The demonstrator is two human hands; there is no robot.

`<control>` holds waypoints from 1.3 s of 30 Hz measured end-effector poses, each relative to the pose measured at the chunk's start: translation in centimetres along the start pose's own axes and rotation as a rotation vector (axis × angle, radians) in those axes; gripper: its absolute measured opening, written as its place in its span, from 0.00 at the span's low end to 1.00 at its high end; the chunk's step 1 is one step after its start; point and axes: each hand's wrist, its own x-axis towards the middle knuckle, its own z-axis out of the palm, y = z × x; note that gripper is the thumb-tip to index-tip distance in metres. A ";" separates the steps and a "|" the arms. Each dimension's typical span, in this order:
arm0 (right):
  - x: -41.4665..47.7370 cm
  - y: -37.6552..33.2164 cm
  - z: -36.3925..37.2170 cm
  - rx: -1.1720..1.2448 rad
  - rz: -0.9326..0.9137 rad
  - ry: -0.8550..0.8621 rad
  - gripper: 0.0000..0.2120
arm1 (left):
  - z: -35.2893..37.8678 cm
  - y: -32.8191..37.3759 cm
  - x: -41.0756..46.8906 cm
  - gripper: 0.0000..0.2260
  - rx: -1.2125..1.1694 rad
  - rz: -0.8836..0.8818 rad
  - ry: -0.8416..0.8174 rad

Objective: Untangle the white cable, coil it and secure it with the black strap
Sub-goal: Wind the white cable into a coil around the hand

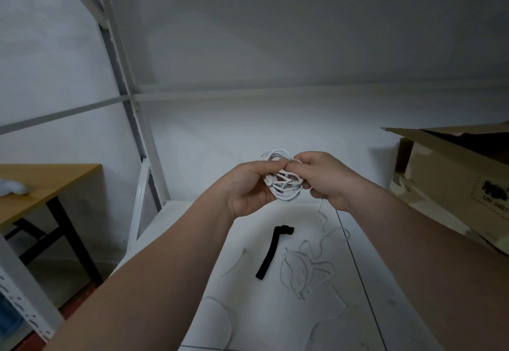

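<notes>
A tangled bundle of white cable (281, 180) hangs in the air between both hands, above the white shelf (256, 312). My left hand (248, 185) grips its left side with curled fingers. My right hand (322, 177) pinches strands at its top right. A loose strand trails from the bundle down to the shelf, where more white cable (305, 265) lies in slack loops. The black strap (271, 251) lies flat on the shelf below the hands, to the left of those loops, with nothing touching it.
An open cardboard box (454, 182) stands on the shelf at the right. White metal rack uprights (129, 97) rise at the left. A wooden table (41, 188) with black legs stands further left. A white wall is behind.
</notes>
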 end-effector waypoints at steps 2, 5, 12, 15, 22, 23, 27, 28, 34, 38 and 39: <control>0.0 0.1 -0.5 0.129 0.035 -0.127 0.02 | 0.0 0.0 -0.2 0.12 -0.002 -0.013 -0.033; 0.0 0.4 -1.5 0.312 0.075 -0.304 0.09 | -0.2 0.2 -0.2 0.16 0.018 -0.037 -0.037; -0.1 0.6 -1.0 0.005 0.014 -0.148 0.06 | 0.0 0.4 -0.3 0.14 0.210 -0.102 0.057; 0.0 0.6 -0.7 -0.011 0.056 -0.124 0.05 | 0.0 0.5 -0.4 0.14 0.242 -0.130 0.062; 0.4 0.8 -0.1 0.200 0.271 -0.148 0.05 | 0.1 0.8 -0.7 0.08 0.358 -0.166 -0.012; 0.3 0.7 -0.1 0.184 0.300 -0.132 0.05 | 0.1 0.7 -0.7 0.08 0.426 -0.168 0.016; 0.0 0.5 0.2 0.112 0.350 -0.062 0.04 | 0.1 0.5 -0.5 0.07 0.658 -0.175 0.120; -0.1 0.5 0.3 0.119 0.354 -0.052 0.04 | 0.1 0.5 -0.5 0.08 0.697 -0.182 0.129; -0.4 0.0 -0.1 0.176 0.250 -0.166 0.11 | 0.1 0.1 -0.6 0.10 0.757 -0.229 0.151; -0.6 0.2 -0.6 0.043 0.131 -0.119 0.09 | -0.3 -0.1 -0.4 0.05 0.624 -0.213 0.156; -0.6 0.2 -0.6 0.058 0.122 -0.078 0.05 | -0.3 0.0 -0.5 0.05 0.586 -0.212 0.141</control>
